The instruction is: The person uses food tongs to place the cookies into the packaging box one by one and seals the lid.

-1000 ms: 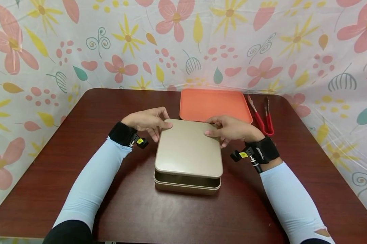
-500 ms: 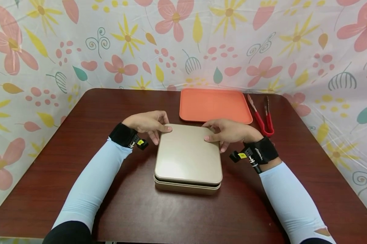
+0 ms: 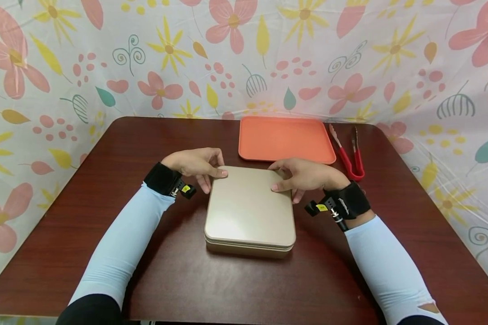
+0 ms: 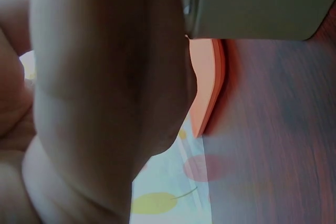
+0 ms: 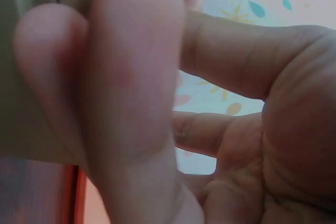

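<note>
A gold-coloured rectangular tin stands mid-table, its lid (image 3: 250, 203) lying flat over the base (image 3: 248, 251) with only a thin seam between them at the front. At the far left corner my left hand (image 3: 197, 164) holds the lid, thumb on top and fingers down the side. My right hand (image 3: 306, 176) grips the far right corner likewise, its thumb on the lid's top. The tin's side wall (image 4: 257, 3) shows in the left wrist view, partly behind fingers. Close fingers also cover part of the tin (image 5: 26, 108) in the right wrist view. The inside is hidden.
An orange tray (image 3: 284, 137) lies at the back of the brown table (image 3: 179, 280), just behind the tin. Red-handled tongs (image 3: 351, 167) rest to the right of the tray. A flower-printed cloth (image 3: 236, 67) hangs behind the table.
The lid's near edge has come down onto the base, closing the dark gap at the front. Both hands have sunk slightly with it and keep their hold on the far corners.
</note>
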### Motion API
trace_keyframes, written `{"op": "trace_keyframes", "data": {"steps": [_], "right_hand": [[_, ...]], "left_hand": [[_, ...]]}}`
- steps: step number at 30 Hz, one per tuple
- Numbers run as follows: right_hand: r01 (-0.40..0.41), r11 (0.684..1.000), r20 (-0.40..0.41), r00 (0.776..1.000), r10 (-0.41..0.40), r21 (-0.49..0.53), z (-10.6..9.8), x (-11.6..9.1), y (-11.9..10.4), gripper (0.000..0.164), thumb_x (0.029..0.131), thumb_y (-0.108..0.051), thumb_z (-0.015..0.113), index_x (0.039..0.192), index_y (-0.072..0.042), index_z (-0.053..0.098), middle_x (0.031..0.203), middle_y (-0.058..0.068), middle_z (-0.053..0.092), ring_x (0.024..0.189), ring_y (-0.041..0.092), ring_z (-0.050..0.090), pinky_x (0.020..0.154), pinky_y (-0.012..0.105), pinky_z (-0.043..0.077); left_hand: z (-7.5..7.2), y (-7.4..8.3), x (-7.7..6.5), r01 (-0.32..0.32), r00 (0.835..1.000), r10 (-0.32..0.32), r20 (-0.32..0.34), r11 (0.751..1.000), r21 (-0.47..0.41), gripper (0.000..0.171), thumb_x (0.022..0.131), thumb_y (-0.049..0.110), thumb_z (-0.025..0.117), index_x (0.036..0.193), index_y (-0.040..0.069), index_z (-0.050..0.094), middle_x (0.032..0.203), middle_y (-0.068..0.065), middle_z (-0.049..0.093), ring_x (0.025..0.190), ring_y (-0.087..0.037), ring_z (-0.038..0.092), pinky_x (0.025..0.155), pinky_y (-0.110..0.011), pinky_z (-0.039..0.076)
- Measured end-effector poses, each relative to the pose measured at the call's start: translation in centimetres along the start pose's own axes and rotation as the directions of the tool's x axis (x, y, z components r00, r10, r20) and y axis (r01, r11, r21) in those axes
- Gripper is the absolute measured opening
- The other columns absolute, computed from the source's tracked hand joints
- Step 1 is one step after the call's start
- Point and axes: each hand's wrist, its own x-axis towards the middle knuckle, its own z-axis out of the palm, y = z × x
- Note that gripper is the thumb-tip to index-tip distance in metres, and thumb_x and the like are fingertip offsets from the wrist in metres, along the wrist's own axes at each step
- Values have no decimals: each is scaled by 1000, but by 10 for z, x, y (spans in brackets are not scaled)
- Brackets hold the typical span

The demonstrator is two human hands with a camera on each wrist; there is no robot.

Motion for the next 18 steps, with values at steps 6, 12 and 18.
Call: {"op": "trace_keyframes", "data": {"steps": [6,12,18], "right_hand": [[-8,998,-11,1000,7,-55,2,-3,-4,65,93,-28,79,145,-8,47,107,18,57,68,29,69,66,50,64],[14,998,-9,1000,-14,-56,3,-2,-3,62,95,-23,76,148,-10,46,107,18,58,68,28,68,64,49,64],[27,995,-27,999,-29,-93,3,0,0,65,95,-23,76,152,-12,48,93,12,60,67,27,67,61,42,65]], "left_hand": [[0,-1,0,8,1000,-8,0,999,38,35,101,12,66,119,-2,40,99,-21,60,60,-31,69,62,-42,65],[2,1,0,12,1000,-12,-11,999,46,35,102,13,66,120,-2,40,99,-21,62,59,-29,69,61,-41,65],[4,1,1,20,999,-19,-30,999,30,35,101,12,66,119,-3,40,98,-21,63,57,-27,68,59,-39,65]]}}
